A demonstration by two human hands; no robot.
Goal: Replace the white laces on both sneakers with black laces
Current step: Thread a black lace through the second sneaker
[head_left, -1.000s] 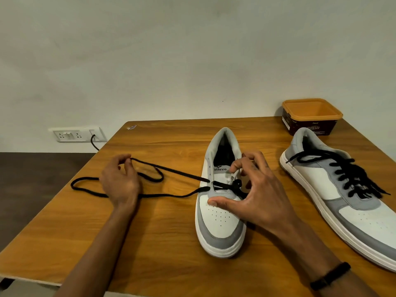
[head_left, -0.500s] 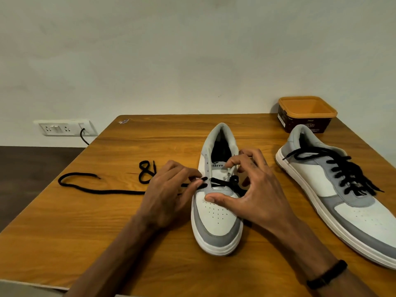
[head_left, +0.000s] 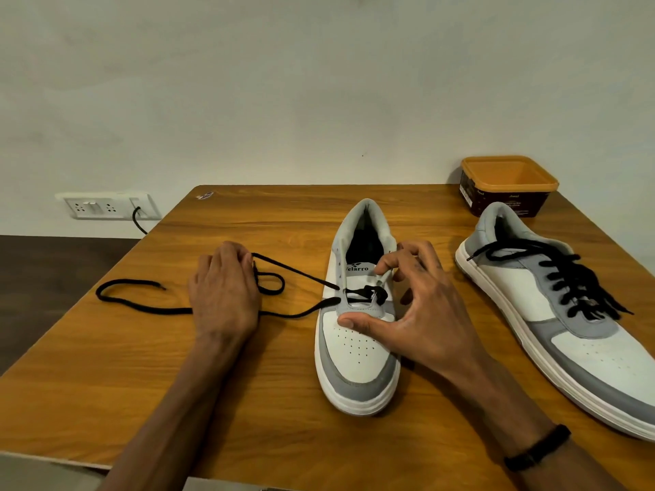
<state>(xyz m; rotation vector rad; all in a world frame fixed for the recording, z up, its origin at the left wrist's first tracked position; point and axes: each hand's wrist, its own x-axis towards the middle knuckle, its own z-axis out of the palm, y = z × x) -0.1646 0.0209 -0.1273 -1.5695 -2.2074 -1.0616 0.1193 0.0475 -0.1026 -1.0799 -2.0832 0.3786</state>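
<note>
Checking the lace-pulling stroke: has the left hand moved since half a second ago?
Yes. The left hand has pulled leftward, away from the middle sneaker, drawing the black lace out across the table.

A wooden table (head_left: pixel 248 402) holds two grey-and-white sneakers, one in the middle (head_left: pixel 358 356), one at right (head_left: pixel 567 334). A loose black lace (head_left: pixel 141 306) trails left. An orange-rimmed tub (head_left: pixel 508 186) sits at the back right corner.

Left of the middle sneaker (head_left: pixel 358 334), the left hand (head_left: pixel 223 295) holds the black lace (head_left: pixel 141 306); the right hand (head_left: pixel 421 306) pinches its tongue, thumb pressing the toe. Right of it lies a laced sneaker (head_left: pixel 567 313).
</note>
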